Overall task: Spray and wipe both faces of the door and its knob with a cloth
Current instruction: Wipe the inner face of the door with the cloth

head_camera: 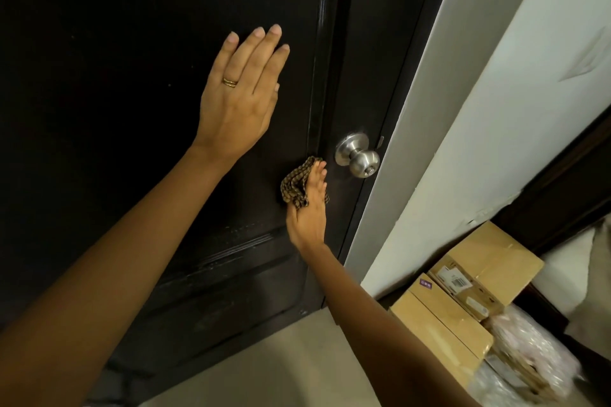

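Note:
A dark, almost black panelled door (115,92) fills the left and middle of the view. Its round silver knob (358,155) sits near the right edge. My left hand (243,92) lies flat on the door panel with straight fingers, up and left of the knob. My right hand (309,205) presses a crumpled brown checked cloth (296,187) against the door with straight fingers, just left of and below the knob. No spray bottle shows.
A white wall (496,109) runs along the right of the door frame. Several cardboard boxes (463,294) and a bubble-wrapped bundle (525,357) stand on the floor at the lower right. Pale floor (281,367) lies below the door.

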